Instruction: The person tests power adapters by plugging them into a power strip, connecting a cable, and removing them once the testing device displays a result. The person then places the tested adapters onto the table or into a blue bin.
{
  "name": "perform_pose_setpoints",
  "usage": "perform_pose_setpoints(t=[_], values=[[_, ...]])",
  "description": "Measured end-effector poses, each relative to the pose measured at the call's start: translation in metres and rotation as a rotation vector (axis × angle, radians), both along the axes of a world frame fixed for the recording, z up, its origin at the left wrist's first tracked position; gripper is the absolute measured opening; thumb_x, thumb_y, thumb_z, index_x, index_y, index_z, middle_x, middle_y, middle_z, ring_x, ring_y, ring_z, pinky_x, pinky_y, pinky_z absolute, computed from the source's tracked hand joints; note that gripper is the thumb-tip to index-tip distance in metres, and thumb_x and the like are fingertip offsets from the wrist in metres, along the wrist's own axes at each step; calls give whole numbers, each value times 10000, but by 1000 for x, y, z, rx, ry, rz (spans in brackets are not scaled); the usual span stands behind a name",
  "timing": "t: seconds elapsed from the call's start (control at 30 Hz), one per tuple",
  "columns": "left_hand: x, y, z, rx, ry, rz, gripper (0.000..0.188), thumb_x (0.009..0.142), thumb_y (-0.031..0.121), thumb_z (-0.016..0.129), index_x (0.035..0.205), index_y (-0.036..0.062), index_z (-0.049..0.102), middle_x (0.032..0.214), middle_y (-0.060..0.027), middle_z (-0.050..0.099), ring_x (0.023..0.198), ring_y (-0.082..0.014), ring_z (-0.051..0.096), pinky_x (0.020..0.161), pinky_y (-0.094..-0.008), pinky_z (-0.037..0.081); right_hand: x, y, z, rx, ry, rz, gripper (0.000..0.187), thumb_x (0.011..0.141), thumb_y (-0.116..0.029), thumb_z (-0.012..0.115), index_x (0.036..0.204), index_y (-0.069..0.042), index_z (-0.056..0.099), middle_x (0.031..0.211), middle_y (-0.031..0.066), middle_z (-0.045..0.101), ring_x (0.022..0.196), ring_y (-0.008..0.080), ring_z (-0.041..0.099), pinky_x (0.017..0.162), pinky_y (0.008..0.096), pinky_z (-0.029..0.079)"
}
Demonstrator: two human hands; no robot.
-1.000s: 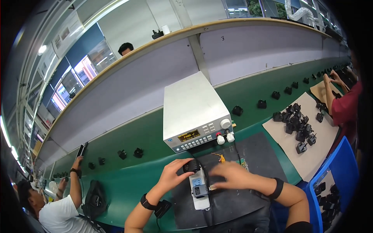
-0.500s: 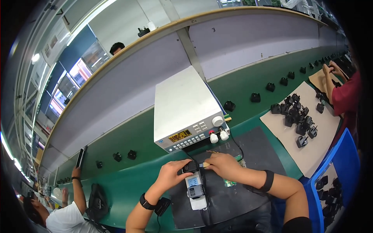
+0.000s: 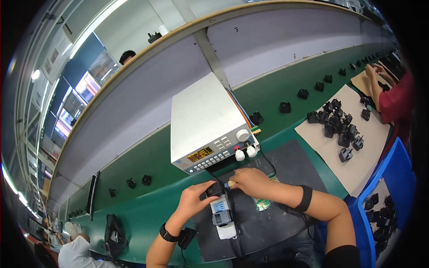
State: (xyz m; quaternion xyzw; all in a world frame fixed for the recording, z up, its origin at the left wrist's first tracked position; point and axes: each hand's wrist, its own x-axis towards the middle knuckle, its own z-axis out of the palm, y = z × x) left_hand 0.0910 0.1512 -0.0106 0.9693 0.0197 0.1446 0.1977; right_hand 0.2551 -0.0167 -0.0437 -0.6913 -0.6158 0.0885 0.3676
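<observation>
A small black plug adapter (image 3: 212,190) sits pinched in the left hand (image 3: 195,202), at the top end of a pale grey test fixture (image 3: 222,213) that lies lengthwise just below both hands. The fixture is a narrow block with a darker window in its middle and a white lower end. The right hand (image 3: 250,181) is closed around a thin tool with an orange and blue tip (image 3: 229,183), the tip pointing at the adapter from just beside it.

Both hands work over a dark mat (image 3: 286,210) laid on the green tabletop (image 3: 152,210). Just beyond the hands stands a white bench power supply (image 3: 208,127) with an amber display, rows of grey buttons, a round knob and two white terminals; a black lead runs from it down toward the right hand. Beside the right forearm a small green circuit board (image 3: 261,204) lies on the mat. Farther to the right a sheet of brown cardboard (image 3: 357,165) carries a heap of black adapters (image 3: 337,125), and a blue bin (image 3: 389,196) holds more. A long grey partition rises behind the tabletop, with bright windows beyond it.

The left forearm comes up from the lower edge with a black watch (image 3: 166,233) at the wrist; the right forearm crosses in from the lower right, a black wristband (image 3: 305,199) around it. Another person's red sleeve (image 3: 395,98) shows at the far right.
</observation>
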Motion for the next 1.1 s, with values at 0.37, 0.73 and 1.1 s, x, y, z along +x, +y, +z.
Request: perform_pose_setpoints(t=[0.37, 0.73, 1.1], values=[[2, -7, 6, 2, 31, 32, 465, 678, 190, 799, 1094, 42, 652, 1016, -144, 680, 893, -310, 656, 787, -346, 513, -6, 5, -6, 47, -51, -4, 147, 810, -170, 635, 860, -32, 647, 871, 133, 597, 892, 328, 591, 749, 441, 476], [2, -11, 11, -129, 81, 38, 501, 704, 142, 777, 1166, 39, 615, 1102, -145, 656, 986, -294, 646, 858, -339, 499, -3, 6, -11, 12, -7, 18, 322, 798, -250, 672, 1049, -52, 638, 894, 128, 612, 887, 319, 601, 777, 419, 478], [4, -11, 15, -10, 121, 21, 495, 700, 168, 780, 1149, 31, 623, 1089, -156, 656, 962, -309, 644, 832, -335, 502, 9, 8, -3, 64, -73, 61, 187, 798, -209, 654, 873, -38, 648, 795, 128, 591, 805, 322, 601, 684, 435, 467]])
